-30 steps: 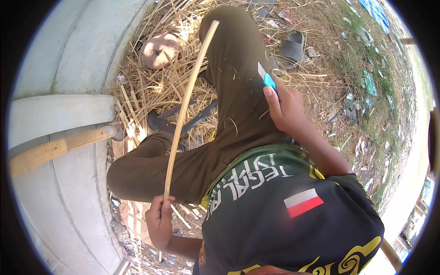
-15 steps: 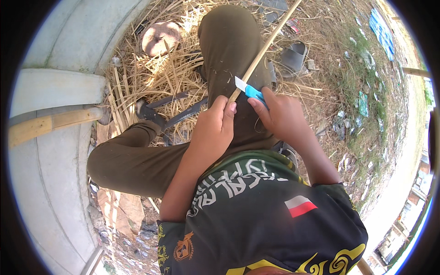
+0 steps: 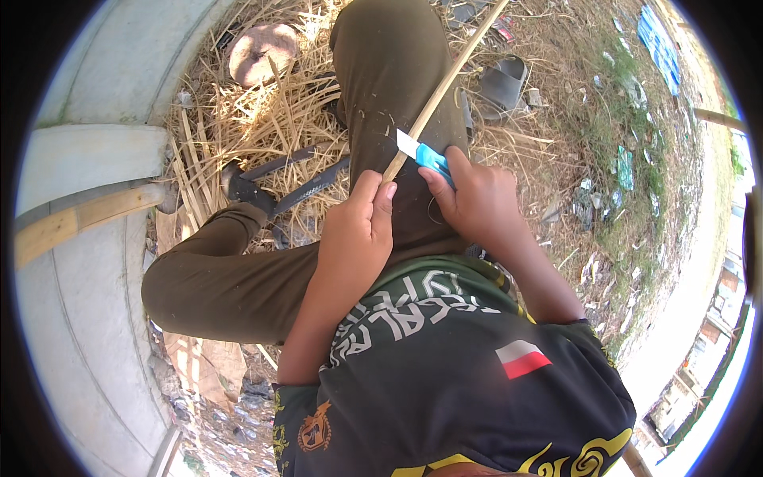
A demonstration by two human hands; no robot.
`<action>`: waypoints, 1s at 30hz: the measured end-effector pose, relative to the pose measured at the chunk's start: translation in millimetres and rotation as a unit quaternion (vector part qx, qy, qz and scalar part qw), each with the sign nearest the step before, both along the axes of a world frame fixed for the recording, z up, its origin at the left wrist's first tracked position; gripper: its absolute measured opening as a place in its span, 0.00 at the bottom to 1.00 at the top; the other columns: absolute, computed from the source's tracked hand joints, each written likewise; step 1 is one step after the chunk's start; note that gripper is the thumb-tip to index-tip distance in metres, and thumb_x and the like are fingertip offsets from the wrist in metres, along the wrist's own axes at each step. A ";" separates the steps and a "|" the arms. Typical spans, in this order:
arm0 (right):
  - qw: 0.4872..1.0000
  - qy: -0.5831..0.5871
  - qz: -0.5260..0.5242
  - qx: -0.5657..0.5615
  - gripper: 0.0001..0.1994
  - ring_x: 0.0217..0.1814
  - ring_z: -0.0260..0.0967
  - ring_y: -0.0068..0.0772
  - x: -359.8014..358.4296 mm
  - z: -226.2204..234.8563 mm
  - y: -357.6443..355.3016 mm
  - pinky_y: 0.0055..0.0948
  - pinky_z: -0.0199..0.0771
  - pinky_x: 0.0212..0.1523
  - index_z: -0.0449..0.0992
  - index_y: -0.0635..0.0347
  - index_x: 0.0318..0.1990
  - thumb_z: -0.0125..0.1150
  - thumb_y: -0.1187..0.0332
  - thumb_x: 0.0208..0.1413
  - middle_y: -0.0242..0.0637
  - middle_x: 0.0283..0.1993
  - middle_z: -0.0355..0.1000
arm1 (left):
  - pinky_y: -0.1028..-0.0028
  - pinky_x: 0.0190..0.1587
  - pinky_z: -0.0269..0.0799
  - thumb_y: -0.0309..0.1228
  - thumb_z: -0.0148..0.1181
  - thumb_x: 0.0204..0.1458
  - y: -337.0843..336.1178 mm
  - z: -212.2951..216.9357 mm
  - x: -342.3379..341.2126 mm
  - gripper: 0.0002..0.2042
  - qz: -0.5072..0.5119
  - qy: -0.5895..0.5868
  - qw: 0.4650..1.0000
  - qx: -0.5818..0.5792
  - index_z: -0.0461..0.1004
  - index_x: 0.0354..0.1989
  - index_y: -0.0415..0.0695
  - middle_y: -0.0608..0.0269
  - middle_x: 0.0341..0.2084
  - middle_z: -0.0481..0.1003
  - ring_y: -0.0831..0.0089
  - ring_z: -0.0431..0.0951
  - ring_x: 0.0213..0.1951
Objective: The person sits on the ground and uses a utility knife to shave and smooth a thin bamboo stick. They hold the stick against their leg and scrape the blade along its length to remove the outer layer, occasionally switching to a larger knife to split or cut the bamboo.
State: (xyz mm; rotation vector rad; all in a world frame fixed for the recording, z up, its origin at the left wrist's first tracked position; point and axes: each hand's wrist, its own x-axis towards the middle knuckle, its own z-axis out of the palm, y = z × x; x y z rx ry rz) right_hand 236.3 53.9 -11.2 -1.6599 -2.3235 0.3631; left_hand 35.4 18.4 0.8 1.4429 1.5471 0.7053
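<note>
A long, thin pale stick, which looks like bamboo, slants across my raised thigh up to the top edge of the head view. My left hand pinches its near end between thumb and fingers. In my right hand is a utility knife with a light-blue handle, gripped with the thumb along it. Its wide silver blade lies across the stick, just beyond my left fingertips. A thin curled shaving hangs below the knife. Small shavings dot my brown trousers.
Straw-like strips litter the ground at left, around a round pinkish slab and a dark long-bladed tool. A grey sandal lies right of my knee. A pale wall with a bamboo pole borders the left.
The whole view has shifted slightly, so things sit a little further left. The knife blade still rests on the stick near my left fingers, and both grips are unchanged.
</note>
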 end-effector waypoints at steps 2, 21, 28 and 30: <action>1.000 -0.004 0.000 -0.001 0.22 0.18 0.72 0.54 -1.3 -0.2 -1.2 0.48 0.69 0.20 0.69 0.57 0.33 0.59 0.47 0.68 0.44 0.17 0.70 | 0.69 0.26 0.61 0.37 0.53 0.72 -1.7 3.7 -1.7 0.13 0.000 0.001 1.000 -0.025 0.70 0.39 0.39 0.56 0.18 0.62 0.74 0.61 0.22; 1.000 -0.011 -0.021 0.009 0.22 0.18 0.73 0.52 -1.7 -3.9 -6.8 0.47 0.69 0.19 0.70 0.56 0.34 0.59 0.46 0.67 0.42 0.16 0.70 | 0.70 0.26 0.61 0.36 0.53 0.72 -88.9 31.4 -51.5 0.13 0.039 0.020 0.992 -0.121 0.69 0.38 0.38 0.55 0.17 0.65 0.73 0.61 0.21; 0.999 0.016 -0.039 0.011 0.21 0.19 0.73 0.53 0.8 -6.9 -7.7 0.48 0.69 0.20 0.71 0.57 0.35 0.59 0.46 0.68 0.43 0.18 0.71 | 0.71 0.27 0.61 0.38 0.54 0.72 -131.9 49.2 -106.2 0.15 0.015 0.028 0.983 -0.178 0.71 0.38 0.38 0.60 0.17 0.66 0.76 0.63 0.22; 0.999 0.024 -0.045 0.005 0.21 0.20 0.74 0.53 1.4 -9.6 -7.9 0.48 0.70 0.21 0.72 0.57 0.37 0.58 0.47 0.69 0.43 0.18 0.71 | 0.72 0.27 0.60 0.39 0.54 0.72 -150.1 62.3 -122.1 0.15 0.024 0.030 0.979 -0.201 0.72 0.37 0.38 0.62 0.17 0.66 0.78 0.63 0.22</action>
